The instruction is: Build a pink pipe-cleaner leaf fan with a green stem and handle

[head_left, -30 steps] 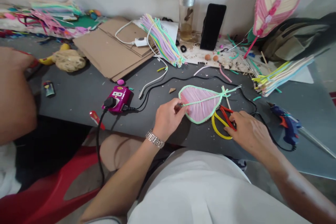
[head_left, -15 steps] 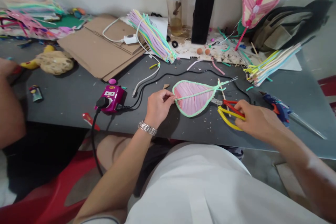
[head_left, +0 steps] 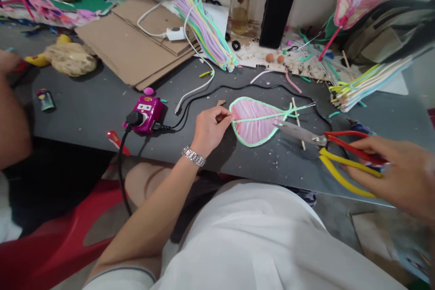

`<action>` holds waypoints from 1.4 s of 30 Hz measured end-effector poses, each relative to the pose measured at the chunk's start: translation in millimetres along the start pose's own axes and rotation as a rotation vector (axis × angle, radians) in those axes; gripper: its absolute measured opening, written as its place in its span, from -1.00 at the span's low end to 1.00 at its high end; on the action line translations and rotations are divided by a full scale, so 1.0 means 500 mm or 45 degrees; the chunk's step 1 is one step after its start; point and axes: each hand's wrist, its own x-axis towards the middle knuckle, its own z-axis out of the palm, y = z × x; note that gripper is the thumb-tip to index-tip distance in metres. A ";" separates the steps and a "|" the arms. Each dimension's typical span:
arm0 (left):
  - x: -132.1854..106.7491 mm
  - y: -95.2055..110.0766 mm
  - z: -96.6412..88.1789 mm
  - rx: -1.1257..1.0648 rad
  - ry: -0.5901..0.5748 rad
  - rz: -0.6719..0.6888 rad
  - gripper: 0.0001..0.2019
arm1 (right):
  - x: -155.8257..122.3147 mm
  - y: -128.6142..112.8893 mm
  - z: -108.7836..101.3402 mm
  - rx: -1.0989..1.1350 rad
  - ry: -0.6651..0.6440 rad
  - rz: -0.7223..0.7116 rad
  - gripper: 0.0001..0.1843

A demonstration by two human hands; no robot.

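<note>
A leaf-shaped piece of pink and lilac pipe cleaners (head_left: 255, 128), edged in mint green with a green midrib, lies on the table. My left hand (head_left: 211, 130) pinches the left end of that midrib between thumb and fingers. Thin wires stick out of the leaf's stem end on the right. My right hand (head_left: 397, 167), slightly blurred, grips scissors (head_left: 301, 132) by their red and yellow handles. The blades look closed and point left, with their tip over or beside the leaf's right side. A thin wooden stick (head_left: 299, 124) lies behind the blades.
A magenta power adapter (head_left: 147, 113) with black cables sits left. Behind are cardboard sheets (head_left: 112, 50), a pipe-cleaner bundle (head_left: 207, 31), a bottle (head_left: 240, 13) and a phone (head_left: 278, 11). A glue gun (head_left: 360, 127) is partly hidden by the scissors. Another person's arm (head_left: 13, 136) rests at far left.
The scissors in my right hand have come up and right from beside the leaf, towards the camera, so the blades now show. My left hand keeps its pinch. The view has shifted slightly.
</note>
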 end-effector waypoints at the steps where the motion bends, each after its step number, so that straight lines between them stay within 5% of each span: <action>1: -0.001 0.001 0.000 0.063 0.020 0.043 -0.89 | 0.010 -0.019 0.013 -0.020 -0.012 -0.074 -0.69; 5: -0.004 0.008 -0.004 0.280 0.038 0.165 -0.90 | 0.051 -0.083 0.079 -0.156 -0.024 -0.325 -0.81; 10: 0.002 0.008 -0.009 0.221 -0.006 0.159 -0.90 | 0.094 -0.126 0.119 -0.262 0.021 -0.375 -0.84; 30: 0.015 -0.002 -0.026 0.094 -0.091 0.136 -0.87 | 0.122 -0.136 0.133 -0.286 0.013 -0.458 -0.85; 42: 0.016 -0.003 -0.055 -0.112 -0.334 0.075 -0.89 | 0.135 -0.147 0.126 -0.352 -0.073 -0.491 -0.87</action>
